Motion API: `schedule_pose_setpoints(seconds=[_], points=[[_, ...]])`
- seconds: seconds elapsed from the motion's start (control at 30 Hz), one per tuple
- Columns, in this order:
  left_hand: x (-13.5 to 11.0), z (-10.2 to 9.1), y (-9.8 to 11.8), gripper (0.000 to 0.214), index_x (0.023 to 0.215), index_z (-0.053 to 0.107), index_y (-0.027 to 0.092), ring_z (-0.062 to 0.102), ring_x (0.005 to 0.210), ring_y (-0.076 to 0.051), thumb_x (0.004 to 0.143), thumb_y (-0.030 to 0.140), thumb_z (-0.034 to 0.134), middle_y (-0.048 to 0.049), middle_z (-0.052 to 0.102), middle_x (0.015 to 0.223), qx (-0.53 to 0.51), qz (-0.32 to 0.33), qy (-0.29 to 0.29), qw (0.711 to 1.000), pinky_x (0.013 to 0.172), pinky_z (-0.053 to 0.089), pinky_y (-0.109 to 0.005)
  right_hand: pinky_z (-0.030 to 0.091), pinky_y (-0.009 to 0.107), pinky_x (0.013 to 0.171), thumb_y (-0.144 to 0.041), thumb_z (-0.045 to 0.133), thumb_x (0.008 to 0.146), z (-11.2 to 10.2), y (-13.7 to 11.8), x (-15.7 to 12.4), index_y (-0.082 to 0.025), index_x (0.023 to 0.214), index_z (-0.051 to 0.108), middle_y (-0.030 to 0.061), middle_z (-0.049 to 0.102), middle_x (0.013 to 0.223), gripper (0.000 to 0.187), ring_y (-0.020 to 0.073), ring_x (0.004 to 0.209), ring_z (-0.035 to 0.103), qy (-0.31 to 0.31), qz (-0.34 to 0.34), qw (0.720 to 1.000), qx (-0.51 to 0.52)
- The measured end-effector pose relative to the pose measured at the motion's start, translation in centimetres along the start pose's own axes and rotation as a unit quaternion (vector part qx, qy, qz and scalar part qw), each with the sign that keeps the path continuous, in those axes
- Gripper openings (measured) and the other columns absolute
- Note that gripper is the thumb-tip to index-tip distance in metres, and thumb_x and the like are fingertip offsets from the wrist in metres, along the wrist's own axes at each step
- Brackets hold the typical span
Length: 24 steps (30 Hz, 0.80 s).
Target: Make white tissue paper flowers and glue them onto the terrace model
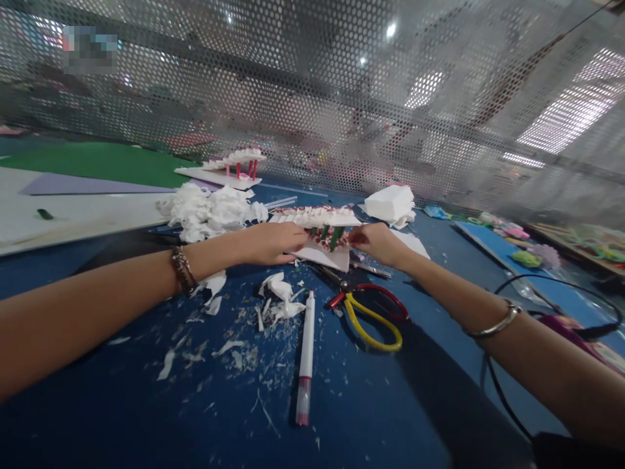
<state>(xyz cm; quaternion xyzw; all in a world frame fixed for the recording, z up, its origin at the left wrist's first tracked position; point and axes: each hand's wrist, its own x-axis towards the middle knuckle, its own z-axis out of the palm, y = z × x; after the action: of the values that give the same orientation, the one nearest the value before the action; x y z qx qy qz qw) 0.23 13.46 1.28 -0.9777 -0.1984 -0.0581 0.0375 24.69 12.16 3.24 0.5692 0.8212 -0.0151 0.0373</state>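
In front of me stands a small paper craft model, with a white base, green posts and a white roof edged in dark red. My left hand grips its left side, fingertips between roof and base. At the right side, my right hand has its bent fingers pinched against the model's edge. Scissors with one red and one yellow handle lie just below the model, their blades pointing towards it. A white marker with a dark red end lies nearer to me, beside crumpled tissue scraps.
A similar model with red posts stands at the back left, behind a tissue heap. Folded white tissue sits back right. Green sheet lies far left, a blue board right. A black cable and perforated metal screen border the table.
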Motion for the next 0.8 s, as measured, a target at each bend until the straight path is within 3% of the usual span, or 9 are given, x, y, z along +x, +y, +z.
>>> schedule_pose_setpoints(seconds=[0.23,0.57,0.8], points=[[-0.1,0.0,-0.2,0.015,0.088,0.053,0.013,0.055,0.081,-0.018,0.081,0.02,0.042,-0.0105,0.058,0.091,-0.027,-0.005,-0.003,1.0,0.07,0.042,-0.025,0.048,0.036,0.074,-0.029,0.048,0.085,-0.2,0.3,1.1,-0.015,0.106,0.052,0.006,0.055,0.105,0.026,0.0163,0.088,0.056,-0.03,-0.013,0.999,0.024],[-0.3,0.6,-0.6,0.017,0.089,0.054,0.012,0.055,0.081,-0.019,0.082,0.021,0.042,-0.012,0.058,0.092,-0.048,-0.008,0.011,0.999,0.071,0.043,-0.027,0.048,0.036,0.074,-0.028,0.049,0.084,-0.8,1.0,1.6,-0.014,0.106,0.052,0.0062,0.055,0.105,0.027,0.0164,0.088,0.056,-0.039,-0.048,0.998,0.032],[-0.3,1.0,-1.0,0.029,0.112,0.052,0.015,0.049,0.106,-0.018,0.085,0.019,0.04,-0.0113,0.052,0.118,-0.075,0.011,0.009,0.997,0.089,0.036,-0.026,0.048,0.036,0.075,-0.028,0.049,0.084,-0.9,1.3,1.9,-0.015,0.105,0.052,0.0059,0.056,0.105,0.025,0.0162,0.088,0.056,-0.038,-0.078,0.996,0.026]])
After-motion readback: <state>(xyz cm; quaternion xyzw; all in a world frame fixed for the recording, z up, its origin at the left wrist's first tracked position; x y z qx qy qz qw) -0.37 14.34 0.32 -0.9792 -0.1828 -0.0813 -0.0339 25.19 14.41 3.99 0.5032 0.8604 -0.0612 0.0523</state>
